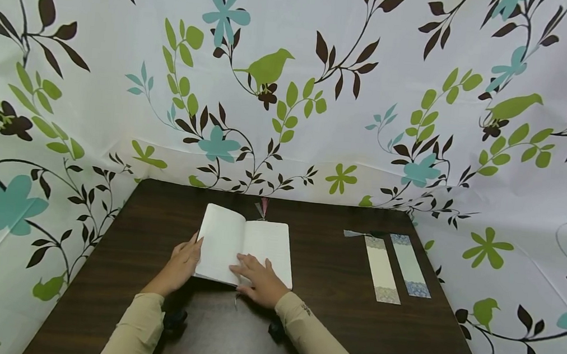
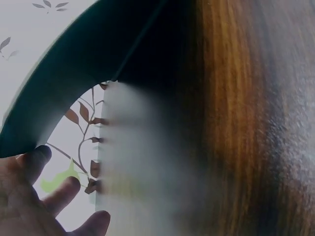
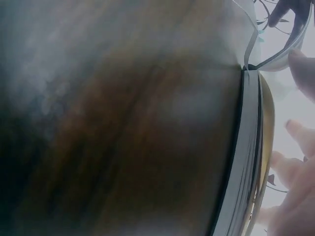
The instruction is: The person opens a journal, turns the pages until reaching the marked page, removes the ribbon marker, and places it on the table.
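A notebook lies spread on the dark table, its pages pale and its left side raised. My left hand holds the outer edge of that left side. From the left wrist, the dark outer cover curves up, a fingertip at its edge and other fingers spread below. Fingers extended, my right hand rests on the lower part of the pages near the fold. The right wrist view shows the page block edge-on beside those fingers. A pinkish tassel sticks out past the notebook's top.
To the right lie two bookmarks: a cream bookmark and a pale green bookmark with blue patterned ends. A greyish tassel extends left near their tops. Patterned cloth hangs behind the table and along its sides.
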### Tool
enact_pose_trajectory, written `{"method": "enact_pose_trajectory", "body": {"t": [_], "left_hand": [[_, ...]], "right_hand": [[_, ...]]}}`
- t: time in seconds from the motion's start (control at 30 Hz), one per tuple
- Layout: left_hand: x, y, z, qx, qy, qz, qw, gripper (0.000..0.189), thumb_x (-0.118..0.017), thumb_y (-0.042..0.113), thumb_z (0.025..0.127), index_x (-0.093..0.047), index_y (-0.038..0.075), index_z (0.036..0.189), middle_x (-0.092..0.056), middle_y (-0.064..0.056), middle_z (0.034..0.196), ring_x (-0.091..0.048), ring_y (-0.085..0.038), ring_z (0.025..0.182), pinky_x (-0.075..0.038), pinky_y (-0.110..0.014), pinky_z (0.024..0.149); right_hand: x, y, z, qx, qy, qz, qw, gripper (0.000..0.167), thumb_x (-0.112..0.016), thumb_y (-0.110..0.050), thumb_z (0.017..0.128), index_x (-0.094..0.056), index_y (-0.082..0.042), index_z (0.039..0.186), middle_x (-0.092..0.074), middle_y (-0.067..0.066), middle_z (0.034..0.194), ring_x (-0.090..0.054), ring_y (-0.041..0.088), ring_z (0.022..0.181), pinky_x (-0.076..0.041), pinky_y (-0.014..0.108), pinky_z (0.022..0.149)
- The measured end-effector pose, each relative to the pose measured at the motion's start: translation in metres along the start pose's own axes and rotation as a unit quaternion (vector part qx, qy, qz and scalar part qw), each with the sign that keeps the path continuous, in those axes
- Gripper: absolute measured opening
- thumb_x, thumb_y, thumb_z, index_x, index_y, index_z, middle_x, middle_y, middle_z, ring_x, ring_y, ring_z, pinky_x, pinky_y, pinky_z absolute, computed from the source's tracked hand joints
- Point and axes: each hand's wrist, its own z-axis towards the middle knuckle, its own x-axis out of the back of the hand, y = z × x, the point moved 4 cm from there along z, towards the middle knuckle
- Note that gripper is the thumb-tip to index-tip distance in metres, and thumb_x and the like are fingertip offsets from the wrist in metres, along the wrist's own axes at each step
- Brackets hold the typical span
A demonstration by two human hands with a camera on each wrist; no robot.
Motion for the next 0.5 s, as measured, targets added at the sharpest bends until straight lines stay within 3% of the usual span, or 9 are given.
{"method": "enact_pose_trajectory", "body": {"t": [0.07,0.27,0.5], "left_hand": [[0.0005,0.0001,0.0008,0.008,-0.002,-0.006,0.9999,0.055,-0.031,0.031,0.113,-0.031,-0.004,0.156,-0.013,-0.029,0.164,-0.014,-0.056,0.142,-0.015,-0.074,0.108],[0.0014,0.0055,0.0011,0.007,-0.015,0.027,0.9995,0.068,-0.059,0.025,0.104,-0.028,-0.006,0.156,-0.014,-0.032,0.163,-0.016,-0.056,0.142,-0.020,-0.076,0.109],[0.0017,0.0049,-0.0004,0.004,-0.020,0.025,0.9995,0.071,-0.062,0.021,0.103,-0.026,-0.005,0.158,-0.013,-0.031,0.164,-0.017,-0.055,0.142,-0.021,-0.075,0.108]], "right_hand": [[0.0004,-0.0010,-0.0008,-0.001,-0.003,-0.003,1.0000,0.055,-0.063,-0.036,0.101,-0.047,-0.029,0.153,-0.032,0.000,0.164,-0.033,0.025,0.149,-0.033,0.067,0.109],[0.0000,-0.0019,-0.0013,0.000,-0.017,0.005,0.9998,0.054,-0.061,-0.037,0.103,-0.046,-0.029,0.154,-0.030,-0.001,0.165,-0.029,0.024,0.151,-0.032,0.068,0.110],[0.0013,0.0041,-0.0031,-0.008,-0.025,0.003,0.9997,0.055,-0.062,-0.032,0.103,-0.046,-0.021,0.154,-0.037,0.002,0.163,-0.033,0.029,0.149,-0.034,0.063,0.111]]}}
